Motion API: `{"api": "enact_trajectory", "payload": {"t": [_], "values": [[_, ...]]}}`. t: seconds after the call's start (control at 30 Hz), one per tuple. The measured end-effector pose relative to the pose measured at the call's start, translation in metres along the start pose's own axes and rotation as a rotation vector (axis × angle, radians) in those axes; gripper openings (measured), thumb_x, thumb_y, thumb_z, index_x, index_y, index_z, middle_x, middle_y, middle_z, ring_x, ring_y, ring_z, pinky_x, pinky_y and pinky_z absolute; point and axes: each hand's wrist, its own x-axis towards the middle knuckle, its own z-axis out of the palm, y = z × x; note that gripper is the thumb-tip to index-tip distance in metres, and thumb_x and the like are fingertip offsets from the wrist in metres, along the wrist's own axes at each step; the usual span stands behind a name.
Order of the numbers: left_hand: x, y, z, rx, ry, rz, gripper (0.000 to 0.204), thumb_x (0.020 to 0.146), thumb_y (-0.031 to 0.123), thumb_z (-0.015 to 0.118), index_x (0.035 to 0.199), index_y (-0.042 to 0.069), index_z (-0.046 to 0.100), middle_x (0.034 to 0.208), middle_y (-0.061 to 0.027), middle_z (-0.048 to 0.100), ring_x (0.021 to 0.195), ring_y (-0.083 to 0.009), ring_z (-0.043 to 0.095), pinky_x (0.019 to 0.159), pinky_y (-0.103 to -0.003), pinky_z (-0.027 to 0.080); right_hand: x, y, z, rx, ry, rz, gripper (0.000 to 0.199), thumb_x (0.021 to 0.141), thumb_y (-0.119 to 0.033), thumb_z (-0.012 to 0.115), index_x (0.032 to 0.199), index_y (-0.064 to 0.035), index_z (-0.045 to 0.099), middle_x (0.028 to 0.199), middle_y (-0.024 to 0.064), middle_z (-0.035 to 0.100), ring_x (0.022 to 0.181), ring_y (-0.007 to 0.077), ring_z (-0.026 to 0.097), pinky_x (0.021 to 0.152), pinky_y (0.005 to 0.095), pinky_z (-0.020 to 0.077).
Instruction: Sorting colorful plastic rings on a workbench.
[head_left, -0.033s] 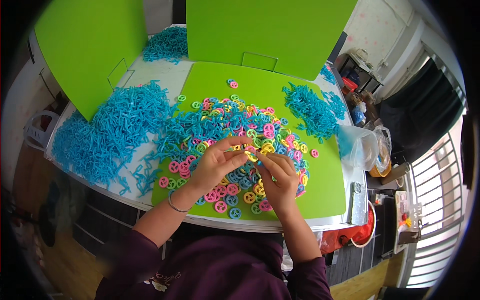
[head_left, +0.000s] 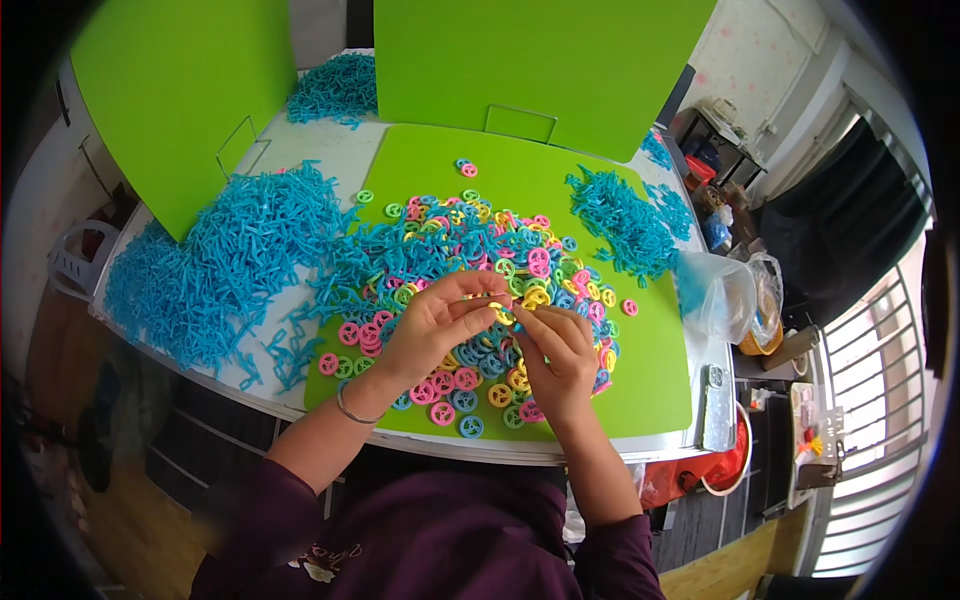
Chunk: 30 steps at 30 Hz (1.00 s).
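Note:
My left hand is pinched around a small yellow plastic wheel above the middle of the pile. My right hand meets it from the right, its thumb and fingers closed on a small blue plastic piece against the wheel. Fingers cover most of both parts, so whether they are joined cannot be told. Beneath my hands spreads a pile of small spoked wheels in pink, blue, yellow and green. Blue branched plastic pieces lie over the pile's far left part.
A large heap of blue pieces stands at the left, a smaller one at the right. Upright green boards stand at the back. A green mat covers the white table. A phone-like object lies near the right edge, below a translucent bag.

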Motion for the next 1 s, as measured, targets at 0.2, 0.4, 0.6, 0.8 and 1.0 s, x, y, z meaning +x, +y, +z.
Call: {"api": "enact_trajectory", "payload": {"t": [0.2, 0.4, 0.6, 0.8, 1.0], "values": [[0.0, 0.008, 0.003, -0.011, 0.099, -0.046, 0.032, 0.089, 0.008, 0.063, 0.12, 0.003, 0.056, 0.115, -0.0073, 0.06, 0.103, -0.0136, 0.06, 0.079, -0.025, 0.05, 0.001, -0.012, -0.022, -0.122, -0.009, -0.08, 0.028, 0.069, 0.005, 0.072, 0.096, -0.0025, 0.069, 0.092, 0.008, 0.066, 0.087, 0.0241, 0.062, 0.074, 0.0337, 0.0476], [0.0, 0.016, -0.028, 1.119, 0.008, 0.083, 0.025, 0.074, 0.02, 0.078, 0.096, 0.013, 0.07, 0.094, -0.0048, 0.057, 0.086, -0.0177, 0.055, 0.08, -0.031, 0.046, -0.041, -0.029, -0.143, 0.193, -0.557, 0.504, 0.02, 0.071, -0.002, 0.075, 0.089, 0.0008, 0.067, 0.081, 0.0097, 0.067, 0.076, 0.0194, 0.064, 0.069, 0.0299, 0.0483], [-0.003, 0.001, -0.022, 1.426, -0.099, 0.115, 0.025, 0.068, 0.022, 0.08, 0.089, 0.015, 0.07, 0.096, -0.0026, 0.056, 0.096, -0.0237, 0.051, 0.091, -0.037, 0.039, -0.101, -0.016, -0.21, -0.177, -1.041, 0.598, 0.043, 0.075, -0.03, 0.076, 0.108, -0.0041, 0.067, 0.093, 0.0137, 0.069, 0.085, 0.0303, 0.064, 0.075, 0.0327, 0.0501], [0.008, 0.003, -0.013, 0.998, -0.02, 0.149, 0.02, 0.073, 0.013, 0.079, 0.09, 0.01, 0.068, 0.085, 0.0002, 0.064, 0.081, -0.0144, 0.058, 0.074, -0.028, 0.046, -0.087, -0.018, -0.178, 0.207, -0.668, 0.628, 0.039, 0.076, -0.013, 0.073, 0.112, -0.0017, 0.065, 0.095, 0.0112, 0.07, 0.092, 0.0208, 0.066, 0.081, 0.032, 0.0503], [0.0, 0.0, -0.008, 0.427, -0.044, -0.246, 0.018, 0.08, 0.006, 0.074, 0.095, 0.003, 0.065, 0.081, 0.0032, 0.063, 0.073, -0.0033, 0.058, 0.063, -0.018, 0.046, -0.031, -0.018, -0.043, 0.577, -0.187, 0.676, 0.046, 0.089, -0.006, 0.06, 0.133, 0.0008, 0.047, 0.115, 0.0126, 0.063, 0.103, 0.0206, 0.061, 0.091, 0.0312, 0.0459]]}}
